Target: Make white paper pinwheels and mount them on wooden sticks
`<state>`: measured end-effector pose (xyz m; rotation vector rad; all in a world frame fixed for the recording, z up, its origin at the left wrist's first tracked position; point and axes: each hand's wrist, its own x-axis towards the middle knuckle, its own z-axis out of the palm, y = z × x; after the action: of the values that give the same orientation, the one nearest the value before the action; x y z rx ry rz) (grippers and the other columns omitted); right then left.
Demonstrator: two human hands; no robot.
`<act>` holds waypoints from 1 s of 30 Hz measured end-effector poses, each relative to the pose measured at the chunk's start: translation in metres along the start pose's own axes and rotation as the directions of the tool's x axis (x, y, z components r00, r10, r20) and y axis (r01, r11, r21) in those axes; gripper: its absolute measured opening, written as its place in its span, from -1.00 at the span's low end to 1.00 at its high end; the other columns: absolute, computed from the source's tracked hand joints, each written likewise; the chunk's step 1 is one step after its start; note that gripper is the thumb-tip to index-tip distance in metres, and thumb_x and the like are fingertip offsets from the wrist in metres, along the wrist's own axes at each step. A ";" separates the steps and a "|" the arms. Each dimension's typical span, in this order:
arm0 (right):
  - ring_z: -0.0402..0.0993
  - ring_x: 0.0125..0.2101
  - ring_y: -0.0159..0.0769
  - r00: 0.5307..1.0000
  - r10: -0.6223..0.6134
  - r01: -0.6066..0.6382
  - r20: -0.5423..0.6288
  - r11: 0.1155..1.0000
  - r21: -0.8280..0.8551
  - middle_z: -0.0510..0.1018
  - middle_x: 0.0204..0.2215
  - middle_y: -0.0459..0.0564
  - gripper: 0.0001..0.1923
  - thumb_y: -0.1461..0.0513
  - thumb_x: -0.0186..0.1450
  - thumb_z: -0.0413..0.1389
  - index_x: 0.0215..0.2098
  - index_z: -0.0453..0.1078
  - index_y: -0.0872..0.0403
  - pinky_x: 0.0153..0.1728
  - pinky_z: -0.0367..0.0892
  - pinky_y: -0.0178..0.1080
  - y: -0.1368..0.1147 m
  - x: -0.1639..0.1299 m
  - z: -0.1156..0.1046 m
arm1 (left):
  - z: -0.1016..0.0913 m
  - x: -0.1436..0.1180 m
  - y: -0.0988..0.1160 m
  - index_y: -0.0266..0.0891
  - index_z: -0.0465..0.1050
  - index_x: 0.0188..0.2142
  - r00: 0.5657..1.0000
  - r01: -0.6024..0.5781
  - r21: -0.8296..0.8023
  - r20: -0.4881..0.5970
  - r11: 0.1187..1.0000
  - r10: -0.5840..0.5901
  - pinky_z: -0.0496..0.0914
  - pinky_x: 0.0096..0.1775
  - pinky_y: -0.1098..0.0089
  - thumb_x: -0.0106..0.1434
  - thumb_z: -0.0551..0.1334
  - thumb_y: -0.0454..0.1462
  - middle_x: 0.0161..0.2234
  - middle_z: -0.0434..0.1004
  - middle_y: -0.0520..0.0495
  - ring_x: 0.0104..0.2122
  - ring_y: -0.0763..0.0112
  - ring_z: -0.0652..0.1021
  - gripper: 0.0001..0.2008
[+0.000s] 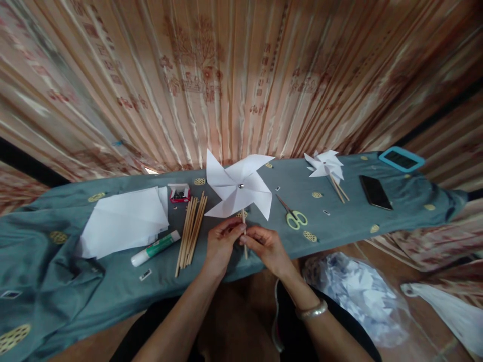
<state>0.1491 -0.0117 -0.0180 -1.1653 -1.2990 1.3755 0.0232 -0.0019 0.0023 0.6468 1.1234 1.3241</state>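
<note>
A white paper pinwheel [252, 177] with a silver pin at its centre faces me above the table. Both my left hand [222, 242] and my right hand [266, 246] are closed around its wooden stick, fingers pinched close together just below the paper blades. The stick's lower end shows beneath my fingers. Left of my hands lies a bundle of several wooden sticks [191, 231], with a small red box of pins [179, 193] behind it. Green-handled scissors [295, 217] rest to the right of the pinwheel.
On the table's grey-green cloth [347, 223] lie white paper sheets [126, 218], a glue stick [155, 249], finished pinwheels [325, 165], a black phone [375, 192] and a blue-framed device [401, 158]. A clear bag of white paper pieces [358, 296] stands on the floor at right. Curtains hang behind.
</note>
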 end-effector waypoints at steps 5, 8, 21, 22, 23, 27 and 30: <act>0.52 -0.31 -0.24 0.999 -0.010 0.011 0.036 0.999 -0.043 0.62 -0.36 -0.05 -0.68 0.01 0.11 0.31 -0.28 0.55 0.04 -0.21 0.39 -0.20 -0.013 -0.001 -0.014 | -0.005 0.002 0.001 -0.22 0.60 -0.48 0.999 -0.044 0.028 -0.018 0.999 0.045 0.41 -0.23 0.39 -0.18 0.46 -0.26 -0.48 0.60 0.02 -0.41 0.41 0.54 -0.80; 0.52 -0.26 -0.22 0.988 -0.018 0.019 -0.153 1.000 0.006 0.64 -0.28 -0.02 -0.64 -0.04 0.13 0.26 -0.25 0.54 0.02 -0.18 0.38 -0.20 -0.021 0.003 -0.031 | -0.008 0.003 0.000 -0.21 0.61 -0.48 0.999 -0.047 0.064 0.003 0.997 0.047 0.41 -0.22 0.40 -0.17 0.46 -0.28 -0.48 0.61 0.01 -0.42 0.42 0.54 -0.82; 0.33 -0.56 -0.46 0.936 0.014 0.088 -0.351 0.958 0.274 0.59 -0.52 -0.14 -0.64 0.06 -0.12 0.43 -0.39 0.57 0.02 -0.47 0.26 -0.35 -0.029 0.020 -0.048 | -0.011 0.006 -0.012 -0.21 0.60 -0.52 0.993 -0.072 0.197 0.102 0.978 0.053 0.40 -0.32 0.43 -0.19 0.44 -0.25 -0.52 0.61 0.02 -0.48 0.43 0.53 -0.83; 0.34 -0.56 -0.47 0.941 0.019 0.082 -0.338 0.957 0.280 0.60 -0.52 -0.14 -0.65 0.07 -0.11 0.43 -0.39 0.57 0.01 -0.47 0.27 -0.36 -0.028 0.020 -0.047 | -0.011 0.006 -0.012 -0.21 0.60 -0.52 0.993 -0.074 0.195 0.101 0.978 0.055 0.40 -0.31 0.43 -0.19 0.44 -0.25 -0.52 0.61 0.03 -0.48 0.43 0.53 -0.83; 0.34 -0.56 -0.47 0.946 0.023 0.073 -0.322 0.956 0.283 0.60 -0.52 -0.14 -0.66 0.07 -0.10 0.43 -0.38 0.57 0.01 -0.47 0.27 -0.36 -0.027 0.019 -0.045 | -0.011 0.006 -0.012 -0.21 0.60 -0.51 0.994 -0.074 0.190 0.098 0.979 0.056 0.40 -0.31 0.44 -0.19 0.43 -0.25 -0.52 0.61 0.03 -0.48 0.44 0.53 -0.83; 0.37 -0.56 -0.47 0.973 0.048 0.022 -0.227 0.954 0.298 0.60 -0.54 -0.15 -0.68 0.09 -0.10 0.44 -0.40 0.57 0.01 -0.47 0.29 -0.37 -0.025 0.015 -0.035 | -0.010 0.007 -0.013 -0.22 0.61 -0.50 0.993 -0.072 0.171 0.104 0.983 0.054 0.41 -0.31 0.42 -0.18 0.43 -0.25 -0.51 0.62 0.02 -0.48 0.42 0.54 -0.82; 0.43 -0.53 -0.43 0.996 0.074 -0.052 -0.054 0.942 0.331 0.62 -0.51 -0.13 -0.66 0.08 -0.09 0.44 -0.37 0.57 0.00 -0.42 0.35 -0.34 -0.028 0.011 -0.027 | -0.009 0.007 -0.013 -0.23 0.61 -0.47 0.992 -0.071 0.149 0.117 0.986 0.054 0.43 -0.29 0.41 -0.18 0.45 -0.24 -0.49 0.63 0.01 -0.45 0.38 0.56 -0.79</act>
<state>0.1740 0.0050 0.0091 -1.0183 -0.9459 1.5201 0.0195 0.0003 -0.0145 0.8658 1.1273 1.2458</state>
